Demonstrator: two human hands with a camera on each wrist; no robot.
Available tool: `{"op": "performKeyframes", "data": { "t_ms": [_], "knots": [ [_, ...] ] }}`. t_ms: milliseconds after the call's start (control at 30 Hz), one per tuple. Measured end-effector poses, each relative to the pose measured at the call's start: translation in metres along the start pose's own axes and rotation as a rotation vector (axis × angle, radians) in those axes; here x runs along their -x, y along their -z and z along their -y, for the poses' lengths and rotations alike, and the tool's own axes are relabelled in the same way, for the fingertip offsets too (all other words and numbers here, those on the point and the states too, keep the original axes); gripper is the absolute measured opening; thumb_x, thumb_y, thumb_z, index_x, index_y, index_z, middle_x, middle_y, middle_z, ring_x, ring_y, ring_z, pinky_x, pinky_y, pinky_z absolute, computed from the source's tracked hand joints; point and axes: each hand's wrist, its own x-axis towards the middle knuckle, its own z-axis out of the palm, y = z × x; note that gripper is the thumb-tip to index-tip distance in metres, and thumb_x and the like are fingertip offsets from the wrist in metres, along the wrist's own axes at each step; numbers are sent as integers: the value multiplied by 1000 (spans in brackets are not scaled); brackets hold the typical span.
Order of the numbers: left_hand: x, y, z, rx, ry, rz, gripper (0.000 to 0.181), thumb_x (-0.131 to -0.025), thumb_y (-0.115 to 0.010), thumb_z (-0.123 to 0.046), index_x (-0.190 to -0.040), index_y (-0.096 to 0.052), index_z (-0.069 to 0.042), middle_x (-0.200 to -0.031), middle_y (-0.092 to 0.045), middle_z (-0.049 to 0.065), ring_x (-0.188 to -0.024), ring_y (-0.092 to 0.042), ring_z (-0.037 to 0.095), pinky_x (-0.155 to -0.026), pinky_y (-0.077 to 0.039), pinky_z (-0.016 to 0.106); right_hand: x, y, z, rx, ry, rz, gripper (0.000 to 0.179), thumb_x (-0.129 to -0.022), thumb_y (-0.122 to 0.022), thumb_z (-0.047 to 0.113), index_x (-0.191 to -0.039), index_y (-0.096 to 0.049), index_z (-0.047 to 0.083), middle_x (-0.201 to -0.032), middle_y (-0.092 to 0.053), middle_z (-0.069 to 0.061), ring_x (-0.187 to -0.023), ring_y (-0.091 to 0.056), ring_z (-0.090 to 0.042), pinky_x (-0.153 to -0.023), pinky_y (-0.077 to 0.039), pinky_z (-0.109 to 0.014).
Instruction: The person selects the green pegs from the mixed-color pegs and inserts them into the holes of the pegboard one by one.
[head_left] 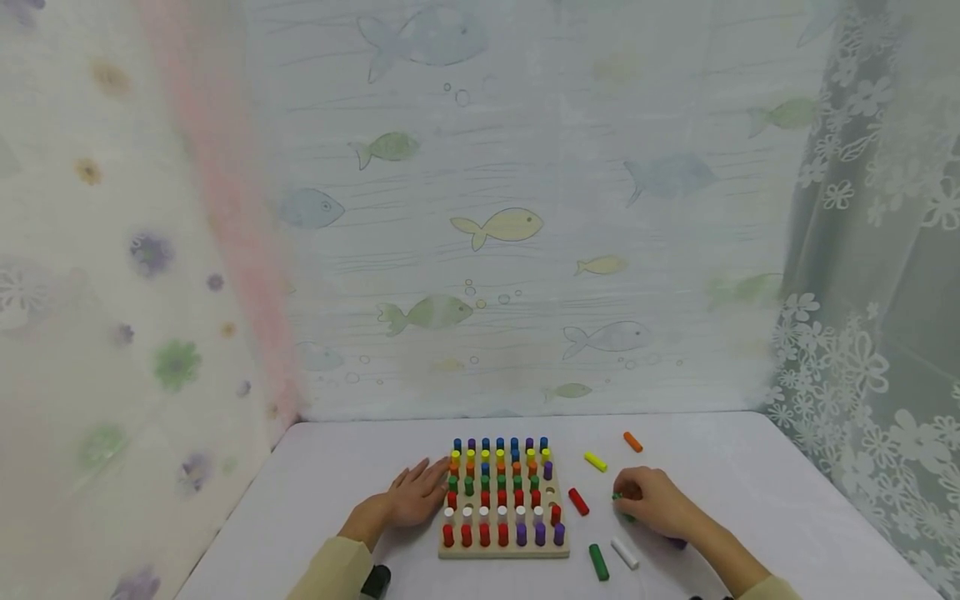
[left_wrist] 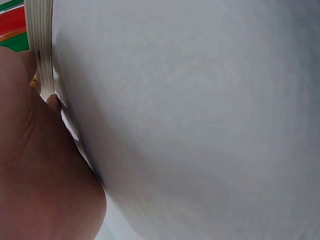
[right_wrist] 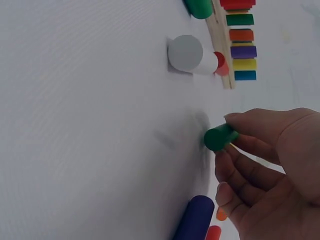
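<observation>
A wooden pegboard (head_left: 504,553) stands on the table, with rows of coloured pegs upright in it. Near its right side a bare hole (head_left: 550,491) shows. My left hand (head_left: 415,498) rests by the board's left edge, fingers extended and touching it; in the left wrist view the board's side (left_wrist: 41,45) meets the fingers. To the right of the board, my right hand (head_left: 654,500) pinches a green peg (right_wrist: 216,139) between thumb and fingers, just over the table. Part of that peg is hidden by the hand in the head view.
Loose pegs lie right of the board: red (head_left: 578,501), yellow (head_left: 596,462), orange (head_left: 633,442), white (head_left: 624,553), another green one (head_left: 598,562), and a purple one (head_left: 677,543) partly under the right wrist. A fish-patterned curtain (head_left: 525,350) hangs behind the table.
</observation>
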Motion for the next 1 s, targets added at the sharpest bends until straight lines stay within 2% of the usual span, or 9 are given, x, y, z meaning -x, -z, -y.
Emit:
{"op": "performKeyframes", "data": {
  "t_ms": [333, 1000],
  "knots": [
    [-2, -1, 1, -24, 1, -2, 63, -110, -32, -50, -163, -26, -16, -169, -26, 6, -157, -12, 35, -125, -4, 62, -4, -1, 6, -53, 52, -48, 17, -92, -75, 12, -103, -71, 1, -93, -72, 1, -82, -66, -12, -70, -54, -23],
    [-3, -1, 2, -20, 3, -5, 65, -109, -31, -52, -163, -27, -15, -169, -27, 6, -157, -13, 36, -124, -5, 62, -17, -13, 33, -259, 32, -151, 20, -91, -75, 12, -103, -70, -2, -91, -73, -4, -83, -71, -18, -72, -57, -23]
  ]
}}
